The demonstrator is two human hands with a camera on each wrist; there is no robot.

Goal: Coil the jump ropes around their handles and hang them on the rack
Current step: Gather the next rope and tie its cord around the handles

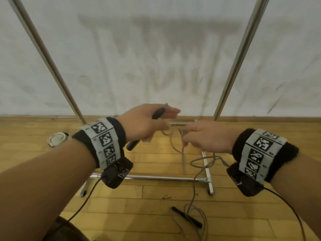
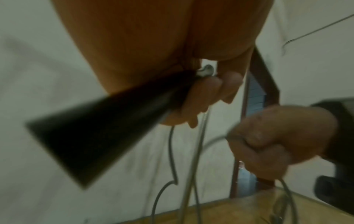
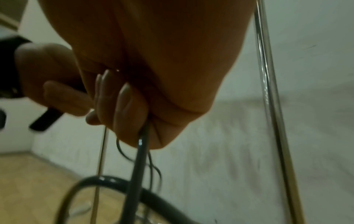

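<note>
The left hand (image 1: pixel 147 125) grips one black handle (image 1: pixel 158 113) as a spool; the right hand (image 1: pixel 206 136) pinches the grey cord (image 1: pixel 175 148) (other handle (image 1: pixel 186 217) floored) to feed loops

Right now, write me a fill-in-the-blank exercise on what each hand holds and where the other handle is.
1. The left hand grips a black ____ of the jump rope.
2. The right hand pinches the grey ____.
3. The second black handle lies on the wooden ____.
4. The rack has two upright poles made of ____.

Missing words: handle; cord; floor; metal
</note>
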